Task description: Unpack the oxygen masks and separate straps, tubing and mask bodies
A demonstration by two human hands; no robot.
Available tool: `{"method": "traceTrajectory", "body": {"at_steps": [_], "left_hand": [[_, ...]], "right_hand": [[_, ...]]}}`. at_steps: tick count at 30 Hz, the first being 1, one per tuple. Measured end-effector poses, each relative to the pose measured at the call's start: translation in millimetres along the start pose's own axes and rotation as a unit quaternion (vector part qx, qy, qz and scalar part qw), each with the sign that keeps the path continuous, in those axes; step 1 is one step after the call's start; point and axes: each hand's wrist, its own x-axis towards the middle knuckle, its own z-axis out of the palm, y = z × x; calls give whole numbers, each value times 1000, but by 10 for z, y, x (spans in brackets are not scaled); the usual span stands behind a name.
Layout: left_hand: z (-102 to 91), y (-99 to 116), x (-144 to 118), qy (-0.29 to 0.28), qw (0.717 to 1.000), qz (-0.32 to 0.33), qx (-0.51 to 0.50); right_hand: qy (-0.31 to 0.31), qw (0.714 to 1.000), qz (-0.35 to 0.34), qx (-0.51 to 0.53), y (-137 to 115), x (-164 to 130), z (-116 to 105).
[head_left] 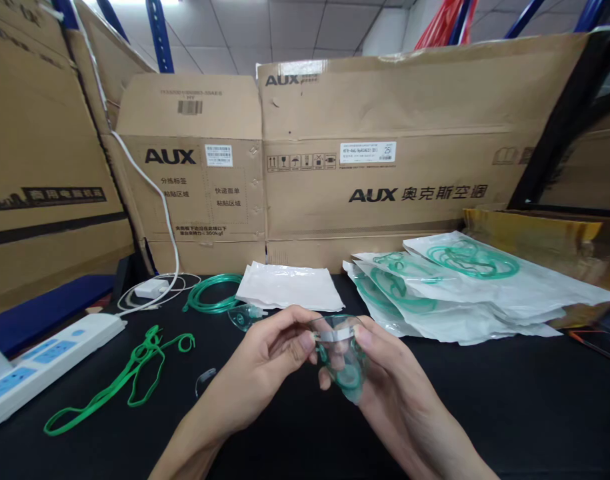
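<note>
The clear, green-tinted plastic mask (355, 392) is held up over the near middle of the black bench (485, 407), between both hands. The left grip (279, 347) pinches its left edge between thumb and fingers, at one end of the flat silvery strip (342, 335); the right grip (389, 357) pinches the right edge, thumb at the strip's other end. Fingertips show through the shell, though which hand's is hard to tell.

For good handling, pressure should probably stay equal at both strip ends, with fingers backing the thin shell so it does not crease. The round green fitting (349, 378) is best left unsqueezed. The bright green flat strap (129, 373) lies loosely looped at left, well apart from the mask.
</note>
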Motion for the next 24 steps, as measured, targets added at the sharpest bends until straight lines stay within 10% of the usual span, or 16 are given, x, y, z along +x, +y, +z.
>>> {"method": "traceTrajectory", "body": {"at_steps": [24], "left_hand": [[-29, 29, -30, 20, 988, 19, 149]], "right_hand": [[-63, 998, 17, 17, 33, 26, -127]]}}
